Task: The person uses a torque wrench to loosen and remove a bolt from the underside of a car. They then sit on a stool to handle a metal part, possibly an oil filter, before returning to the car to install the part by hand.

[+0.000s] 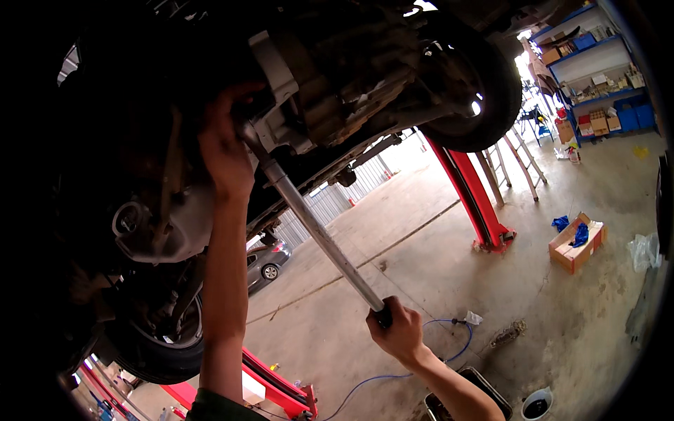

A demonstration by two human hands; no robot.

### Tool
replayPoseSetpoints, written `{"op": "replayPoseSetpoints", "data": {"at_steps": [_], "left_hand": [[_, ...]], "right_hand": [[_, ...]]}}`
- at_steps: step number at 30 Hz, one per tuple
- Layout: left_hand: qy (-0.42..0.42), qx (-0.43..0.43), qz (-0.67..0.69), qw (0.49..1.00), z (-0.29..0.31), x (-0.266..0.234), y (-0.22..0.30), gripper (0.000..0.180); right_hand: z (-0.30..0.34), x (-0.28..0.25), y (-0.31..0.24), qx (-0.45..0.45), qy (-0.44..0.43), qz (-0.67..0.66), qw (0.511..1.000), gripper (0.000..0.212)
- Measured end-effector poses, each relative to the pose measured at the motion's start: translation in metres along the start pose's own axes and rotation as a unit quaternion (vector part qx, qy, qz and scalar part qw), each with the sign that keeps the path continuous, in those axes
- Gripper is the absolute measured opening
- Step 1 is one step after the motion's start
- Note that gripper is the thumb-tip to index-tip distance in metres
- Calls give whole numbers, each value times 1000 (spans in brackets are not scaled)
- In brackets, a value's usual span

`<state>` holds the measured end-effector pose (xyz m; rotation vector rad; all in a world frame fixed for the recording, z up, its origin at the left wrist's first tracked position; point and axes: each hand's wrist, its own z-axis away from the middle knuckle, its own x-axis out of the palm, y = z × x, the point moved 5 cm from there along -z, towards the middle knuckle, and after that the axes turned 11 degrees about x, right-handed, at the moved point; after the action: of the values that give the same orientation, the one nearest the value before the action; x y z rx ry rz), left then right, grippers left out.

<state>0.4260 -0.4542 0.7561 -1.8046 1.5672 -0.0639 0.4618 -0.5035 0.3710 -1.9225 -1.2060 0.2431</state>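
- A person works beneath a raised vehicle in a garage, both bare arms reaching up toward its shadowed underside.
- The right hand grips the lower end of a long metal bar, its fingers closed around the dark handle.
- The silvery bar slants from that fist up and to the left, its upper end at the vehicle's underside, just beside a pale metal bracket.
- The left hand is raised at the bar's upper end; its fingers fade into shadow, and whether they grasp the bar or only rest near it cannot be told.
- A dark green sleeve shows at the base of the left forearm.
- Above and to the right hangs a black tire; a second wheel sits low on the left, partly in darkness.
- A red lift post stands on the concrete floor, near a stepladder.
- Farther right, an open cardboard box lies on the floor with crumpled blue material inside.
- A blue hose curls behind the right forearm, near a dark tray and a pale bucket.
- In the background, a gray car is parked, and blue-framed shelves hold boxes.
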Motion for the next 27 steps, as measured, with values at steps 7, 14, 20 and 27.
{"op": "replayPoseSetpoints", "data": {"at_steps": [7, 14, 20, 27], "left_hand": [[-42, -10, 22, 999, 5, 1, 9, 67], [-63, -39, -35, 997, 7, 9, 12, 47], [-75, 11, -89, 993, 2, 10, 11, 41], [-67, 2, -29, 997, 11, 0, -9, 47]], "right_hand": [[-19, 65, 30, -32, 41, -20, 998, 16], [-31, 83, 36, -62, 62, -7, 996, 19], [-31, 62, 22, -16, 15, 22, 1000, 21], [15, -9, -27, 55, -57, 48, 996, 23]]}}
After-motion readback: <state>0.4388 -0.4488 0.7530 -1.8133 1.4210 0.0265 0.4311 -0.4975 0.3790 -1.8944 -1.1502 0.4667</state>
